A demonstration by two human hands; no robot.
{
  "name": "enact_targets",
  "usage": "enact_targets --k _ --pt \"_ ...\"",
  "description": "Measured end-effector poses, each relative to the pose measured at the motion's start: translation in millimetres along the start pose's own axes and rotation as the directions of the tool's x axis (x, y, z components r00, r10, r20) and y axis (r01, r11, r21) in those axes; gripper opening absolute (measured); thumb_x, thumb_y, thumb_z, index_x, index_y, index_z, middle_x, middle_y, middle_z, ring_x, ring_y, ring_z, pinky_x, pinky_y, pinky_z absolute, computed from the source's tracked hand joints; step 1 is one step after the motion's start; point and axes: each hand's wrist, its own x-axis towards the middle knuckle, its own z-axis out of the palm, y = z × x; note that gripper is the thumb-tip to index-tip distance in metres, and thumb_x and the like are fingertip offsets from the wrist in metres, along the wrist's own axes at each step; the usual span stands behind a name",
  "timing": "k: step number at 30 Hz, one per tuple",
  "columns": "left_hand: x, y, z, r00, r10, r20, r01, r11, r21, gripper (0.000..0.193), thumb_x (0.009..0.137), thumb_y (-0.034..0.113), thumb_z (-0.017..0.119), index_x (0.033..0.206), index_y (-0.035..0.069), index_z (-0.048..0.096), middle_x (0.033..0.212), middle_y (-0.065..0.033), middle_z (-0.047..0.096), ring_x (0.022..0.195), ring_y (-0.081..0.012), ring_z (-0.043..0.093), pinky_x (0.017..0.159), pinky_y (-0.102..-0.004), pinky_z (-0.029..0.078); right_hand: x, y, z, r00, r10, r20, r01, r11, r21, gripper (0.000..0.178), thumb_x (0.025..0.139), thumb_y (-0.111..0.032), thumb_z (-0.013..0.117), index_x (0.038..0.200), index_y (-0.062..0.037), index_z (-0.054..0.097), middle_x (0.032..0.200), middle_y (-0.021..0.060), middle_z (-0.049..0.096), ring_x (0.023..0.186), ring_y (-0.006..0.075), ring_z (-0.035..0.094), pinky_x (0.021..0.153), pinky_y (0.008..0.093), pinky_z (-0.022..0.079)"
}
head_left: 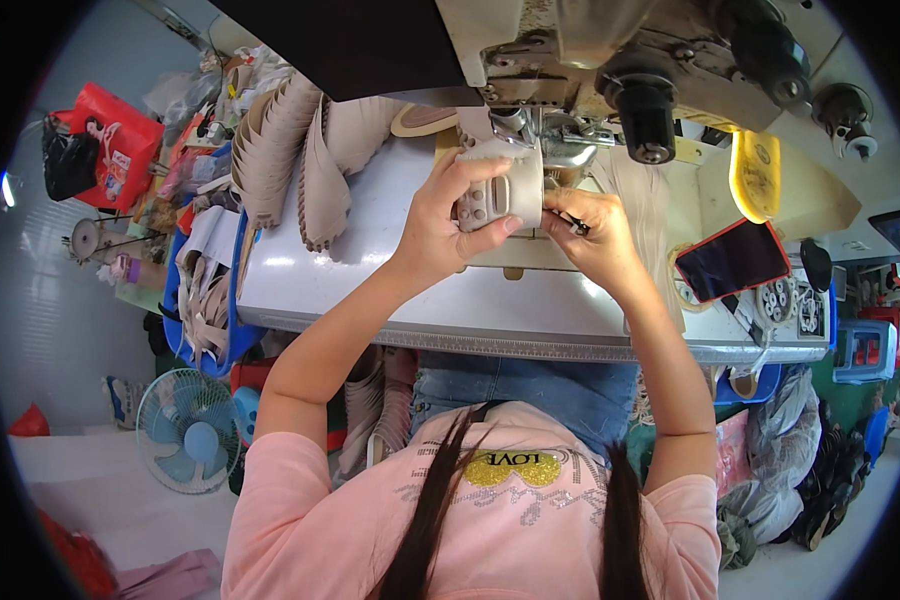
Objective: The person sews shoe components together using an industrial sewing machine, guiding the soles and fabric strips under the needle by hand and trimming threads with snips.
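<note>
My left hand [442, 218] grips a beige shoe upper [485, 200] with a slotted, studded strap, its thumb and fingers pressing the near side. The upper sits right under the needle area of a sewing machine [570, 55], and its far part is hidden by the machine. At the upper's right edge, my right hand [598, 235] is closed in a pinch. A small dark metal piece [576, 227] shows between its fingers; its kind is too small to tell. Fingertips of that hand meet the edge of the upper.
Stacked beige uppers [275, 150] lie at the table's left, above a blue bin [235, 300] of beige strips. Rightward are a red-edged phone [733, 262], a yellow holder [755, 175] and a tray of bobbins [776, 300]. A fan [190, 430] stands at lower left.
</note>
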Motion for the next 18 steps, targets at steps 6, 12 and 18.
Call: enact_targets --k 6,12,18 --pt "14.0 20.3 -5.5 0.859 -0.482 0.171 0.511 0.787 -0.346 0.038 0.069 0.019 0.064 0.100 0.006 0.044 0.089 -0.0056 0.046 0.074 -0.0109 0.049 0.054 -0.0227 0.043 -1.2 2.4 -1.4 1.000 -0.014 0.027 0.014 1.000 0.025 0.015 0.065 0.002 0.059 0.080 -0.0020 0.058 0.063 0.0119 0.056 0.053 0.0218 0.056 0.050 0.0269 0.043" --pt "27.0 13.4 -5.7 0.815 -0.546 0.194 0.580 0.769 -0.269 0.045 0.071 0.024 0.062 0.105 0.006 0.038 0.093 -0.0055 0.046 0.075 -0.0100 0.049 0.048 -0.0216 0.043 -2.3 6.7 0.3 0.999 0.009 0.053 -0.013 0.997 0.076 0.015 0.066 0.001 0.059 0.080 -0.0027 0.059 0.063 0.0116 0.056 0.053 0.0196 0.056 0.050 0.0260 0.043" --pt "41.8 20.7 -8.7 0.679 -0.691 0.248 0.722 0.570 -0.393 0.051 0.070 0.021 0.064 0.109 0.005 0.035 0.096 -0.0078 0.047 0.082 -0.0115 0.048 0.046 -0.0226 0.041 -0.6 0.9 1.0 0.999 0.042 0.019 -0.045 0.981 0.189 0.016 0.068 0.002 0.058 0.083 -0.0017 0.059 0.068 0.0104 0.059 0.057 0.0156 0.056 0.055 0.0248 0.044"
